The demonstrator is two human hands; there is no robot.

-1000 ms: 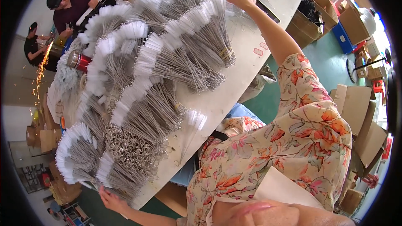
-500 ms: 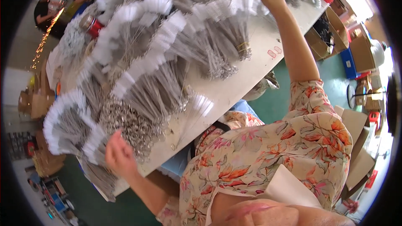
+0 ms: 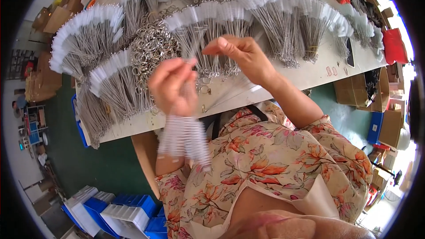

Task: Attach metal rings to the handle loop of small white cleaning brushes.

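Note:
My left hand [image 3: 172, 86] is closed round the wire stems of a bundle of thin brushes [image 3: 183, 139], blurred by motion. Their white bristle heads hang below it, in front of my left forearm. My right hand [image 3: 248, 57] is raised close by, fingers bent and tips toward the left hand's fingertips; anything between them is too small to make out. Behind the left hand lies a pile of metal split rings [image 3: 155, 46]. Past both hands, many similar white brushes [image 3: 221, 13] lie fanned out, wire ends toward me. A few loose rings [image 3: 204, 89] lie near the table edge.
The pale table [image 3: 283, 82] runs across in front of me. More brush bundles [image 3: 88, 40] lie at its left end. A dark phone-like slab [image 3: 350, 53] and a red bag [image 3: 394, 46] are at right. Cardboard boxes [image 3: 345, 93] stand beyond; blue and white bins [image 3: 119, 217] are at lower left.
My view has swung left. The right hand came back from the far side of the table, beside the left. My left hand, over the pile's edge before, now holds the brush bundle nearer my body.

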